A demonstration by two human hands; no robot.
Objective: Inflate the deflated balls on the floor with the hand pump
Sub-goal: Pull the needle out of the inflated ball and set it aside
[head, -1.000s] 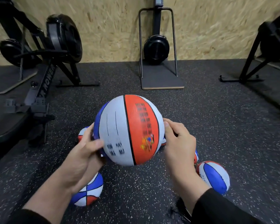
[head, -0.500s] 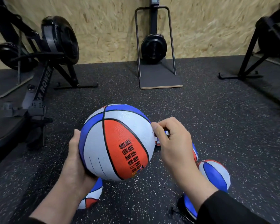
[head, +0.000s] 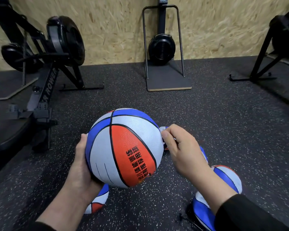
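Head view: a round ball point(head: 125, 147) with white, blue and orange-red panels and black seams is held up above the dark speckled rubber floor point(head: 232, 130), near the middle of the picture. An orange-red panel with black printed characters faces the camera.

The left hand point(head: 81, 165) cups the ball from its left and underside; the palm lies against the blue and white panels, and the fingers wrap out of sight behind the ball, grasping it.

The right hand point(head: 180, 147) sits at the ball's right edge. Its fingers point(head: 175, 130) are curled, and the thumb and forefinger tips meet right at the ball's surface in a pinch. What they pinch is too small and blurred to make out. A black sleeve point(head: 250, 214) covers the right forearm.

On the floor below lie more balls in the same 3 colours. 1 floor ball point(head: 98, 202) shows under the left wrist, mostly hidden. Another ball point(head: 228, 177) lies to the right of the right forearm. A flattened ball point(head: 202, 212) lies at the bottom edge, just beside the sleeve. Bits of further balls peek out behind the right hand.

Farther back, a black rowing machine point(head: 47, 84) stands at the left. An upright black fan-wheel machine point(head: 162, 45) on a flat base stands against the chipboard wall point(head: 113, 27). Another black frame point(head: 274, 52) stands at the right edge.
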